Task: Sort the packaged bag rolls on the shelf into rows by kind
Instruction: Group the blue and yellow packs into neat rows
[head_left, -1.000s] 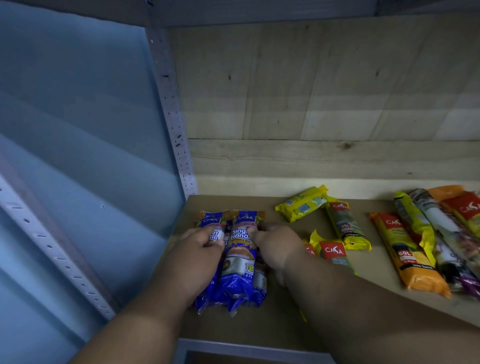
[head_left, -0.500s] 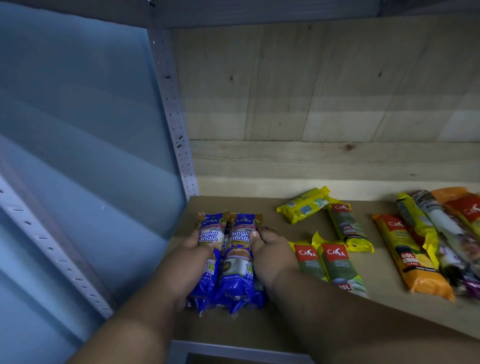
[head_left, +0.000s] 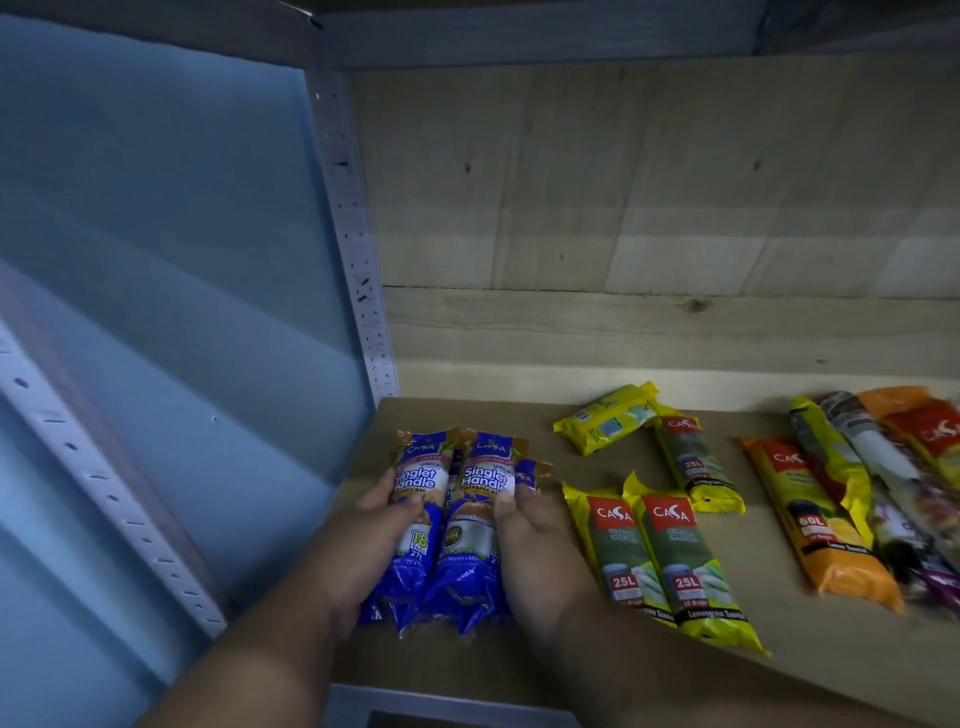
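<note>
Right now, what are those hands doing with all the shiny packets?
A person is tidying packets of bag rolls on a shelf. The left hand and right hand press the blue packs together side by side. Two yellow 25L packs lie neatly beside them. More yellow, orange and other packs farther right are still jumbled.

- Dim overall; blue-grey cast on the side panel (head_left: 156, 291).
- Brightest band falls on the wooden back wall (head_left: 649, 332) just above the shelf board (head_left: 779, 639), lit from the front.
- Upper part of that wall is darker, shaded under the shelf above.
- Packs at the far right of the wall are soft, smeared.
- Perforated upright (head_left: 358, 270) beside the wall bows: wide-angle distortion.
</note>
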